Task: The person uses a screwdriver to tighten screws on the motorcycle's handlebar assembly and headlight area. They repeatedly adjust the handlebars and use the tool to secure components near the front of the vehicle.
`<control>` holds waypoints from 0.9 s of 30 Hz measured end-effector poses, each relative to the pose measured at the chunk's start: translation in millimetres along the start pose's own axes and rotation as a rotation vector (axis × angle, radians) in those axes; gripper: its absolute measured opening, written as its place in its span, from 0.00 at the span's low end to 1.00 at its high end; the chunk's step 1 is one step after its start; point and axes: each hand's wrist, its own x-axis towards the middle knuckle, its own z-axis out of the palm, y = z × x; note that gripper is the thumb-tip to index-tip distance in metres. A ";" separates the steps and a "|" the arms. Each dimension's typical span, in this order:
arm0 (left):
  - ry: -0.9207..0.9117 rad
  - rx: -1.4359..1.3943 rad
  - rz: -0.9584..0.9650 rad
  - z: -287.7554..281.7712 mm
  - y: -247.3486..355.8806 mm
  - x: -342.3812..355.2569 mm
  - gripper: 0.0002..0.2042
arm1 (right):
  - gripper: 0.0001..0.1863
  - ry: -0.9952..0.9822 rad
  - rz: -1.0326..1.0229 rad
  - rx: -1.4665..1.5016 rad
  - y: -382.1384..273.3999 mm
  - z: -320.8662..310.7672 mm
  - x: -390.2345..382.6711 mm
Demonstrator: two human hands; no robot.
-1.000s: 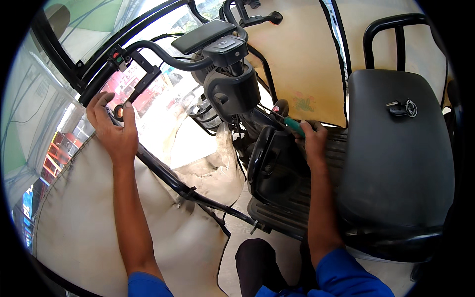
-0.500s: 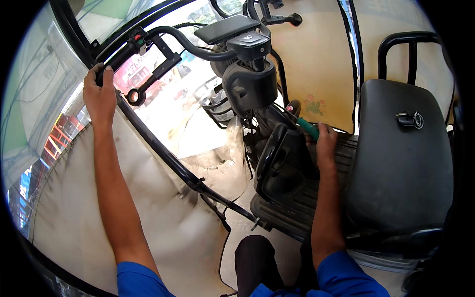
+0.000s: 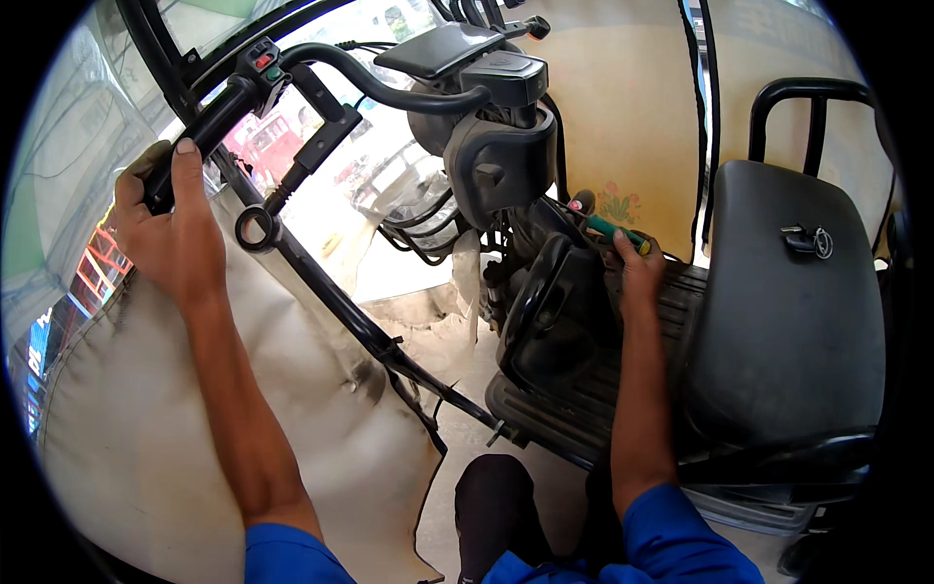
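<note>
My left hand [image 3: 170, 219] is closed round the black grip [image 3: 214, 122] at the left end of the handlebar, near a switch block [image 3: 265, 73] with red and green buttons. A metal bracket with a ring [image 3: 257, 227] hangs beside it. My right hand [image 3: 637, 263] holds a screwdriver with a green and yellow handle [image 3: 610, 230] low right of the steering column [image 3: 496, 165]; its tip points toward the lower column, and I cannot tell whether it touches anything.
A black seat [image 3: 783, 341] with a key fob and keys [image 3: 808, 242] is at right, beside a black armrest rail [image 3: 815, 131]. Cream panels [image 3: 632, 97] stand behind. A black bar [image 3: 360, 326] runs diagonally over the cream cover [image 3: 321, 467]. A ribbed footboard [image 3: 535, 409] is below the column.
My left hand has moved up and left from the ringed bracket onto the handlebar grip. My right hand still holds the screwdriver near the column. The view has shifted slightly.
</note>
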 end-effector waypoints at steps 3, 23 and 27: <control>0.018 -0.090 0.005 -7.8 22.4 -10.5 0.11 | 0.19 0.005 0.045 0.004 -0.3 4.1 9.6; 0.113 -0.186 0.118 -5.0 24.0 -20.1 0.11 | 0.14 -0.039 0.097 -0.002 10.5 1.9 52.1; 0.107 -0.188 0.111 -6.4 19.0 -21.3 0.11 | 0.17 -0.037 -0.055 0.156 16.3 2.5 51.7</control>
